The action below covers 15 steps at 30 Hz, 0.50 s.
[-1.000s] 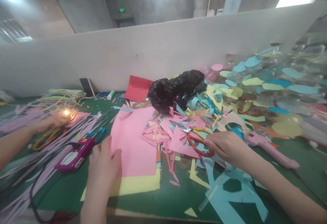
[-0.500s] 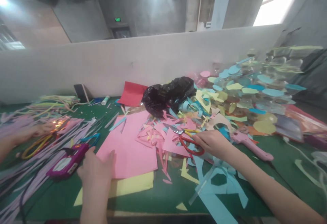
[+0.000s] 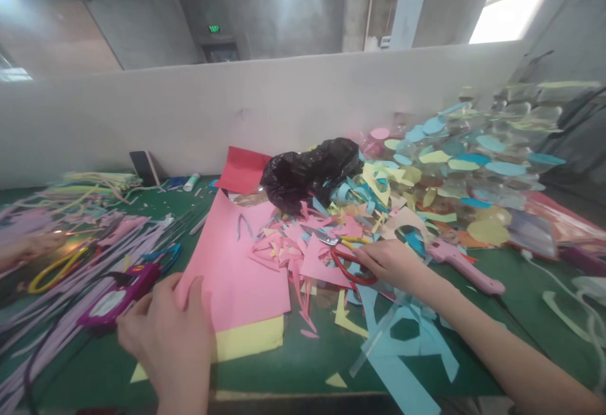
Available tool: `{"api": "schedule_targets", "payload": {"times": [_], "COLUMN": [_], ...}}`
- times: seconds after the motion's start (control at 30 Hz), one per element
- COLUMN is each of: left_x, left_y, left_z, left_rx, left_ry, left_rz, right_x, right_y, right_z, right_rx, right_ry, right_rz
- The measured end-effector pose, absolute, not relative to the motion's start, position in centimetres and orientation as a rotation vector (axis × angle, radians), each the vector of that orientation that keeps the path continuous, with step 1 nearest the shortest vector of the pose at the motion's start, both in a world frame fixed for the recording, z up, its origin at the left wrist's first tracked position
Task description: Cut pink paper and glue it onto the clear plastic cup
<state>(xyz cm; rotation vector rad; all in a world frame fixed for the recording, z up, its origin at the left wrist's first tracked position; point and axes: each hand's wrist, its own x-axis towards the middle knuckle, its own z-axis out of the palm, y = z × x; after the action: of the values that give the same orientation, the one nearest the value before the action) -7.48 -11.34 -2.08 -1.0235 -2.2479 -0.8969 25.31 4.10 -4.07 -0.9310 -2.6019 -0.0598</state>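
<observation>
My left hand (image 3: 173,333) pinches the left edge of a pink sheet of paper (image 3: 250,285) between thumb and fingers, and that edge is raised off what lies below. Under the sheet a yellow sheet (image 3: 249,341) shows along the front. My right hand (image 3: 391,263) is closed on a pair of scissors (image 3: 337,256) with red and yellow handles, blades pointing left over pink paper scraps (image 3: 279,247). Whether its fingers pass through the loops is hard to see.
A black plastic bag (image 3: 310,175) lies behind the scraps. Light-blue cut-out paper (image 3: 402,361) and a pink glue gun (image 3: 466,268) are on the right. On the left are a purple device (image 3: 118,298), lilac strips (image 3: 61,333) and another person's hand (image 3: 31,247) near a small glow.
My left hand has taken hold of the pink sheet's left edge and lifted it; the blue strips on it have slid away. The right hand and scissors stay nearly still.
</observation>
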Motion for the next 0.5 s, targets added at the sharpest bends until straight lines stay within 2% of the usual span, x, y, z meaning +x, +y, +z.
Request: {"api": "schedule_targets", "payload": {"times": [0.33,0.5], "left_x": [-6.4,-5.3], "left_y": [-11.9,-12.1], "left_z": [-1.6,-0.5], "left_rx": [-1.09,-1.077], "left_ry": [-1.959,-1.999], "left_rz": [-0.894,-1.074], "right_x": [25.3,25.1], "right_y": [4.0,3.7], "right_z": [-3.7,-3.3], "right_rx": [-0.922,-0.928], "right_ry": [-2.606,-2.605], "right_rz": [-0.025,0.016]}}
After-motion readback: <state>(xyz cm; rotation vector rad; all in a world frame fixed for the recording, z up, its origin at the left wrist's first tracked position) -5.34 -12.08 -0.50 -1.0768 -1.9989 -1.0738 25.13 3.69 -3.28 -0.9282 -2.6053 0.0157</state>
